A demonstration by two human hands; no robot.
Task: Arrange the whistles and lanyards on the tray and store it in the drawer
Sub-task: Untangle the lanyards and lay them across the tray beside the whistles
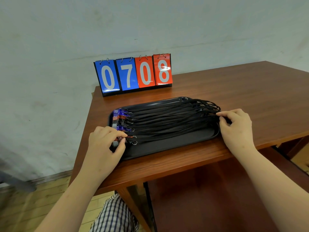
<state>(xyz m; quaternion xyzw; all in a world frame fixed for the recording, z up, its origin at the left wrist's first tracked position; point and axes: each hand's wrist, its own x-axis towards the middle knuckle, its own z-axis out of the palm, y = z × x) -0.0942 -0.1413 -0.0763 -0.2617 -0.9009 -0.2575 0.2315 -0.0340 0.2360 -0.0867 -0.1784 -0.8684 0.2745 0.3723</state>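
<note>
In the head view, we were working on the arranging step. A black rectangular plastic tray [175, 144] lay on the reddish-brown wooden desk [234, 84], with the blue, red and black plastic whistles [121, 118] lined up at its nine o'clock end. Their long black fabric lanyards [167, 119] ran straight across to three o'clock. Our left hand [105, 143] pinched the nearest whistle, and our right hand [235, 126] pinched the looped cord ends overhanging the rim. We judged that the next move called for laying this last cord flat and then lifting the tray level. The nearest whistle was mostly hidden under our fingers. We could not tell whether the dark panel at six o'clock was the drawer.
</note>
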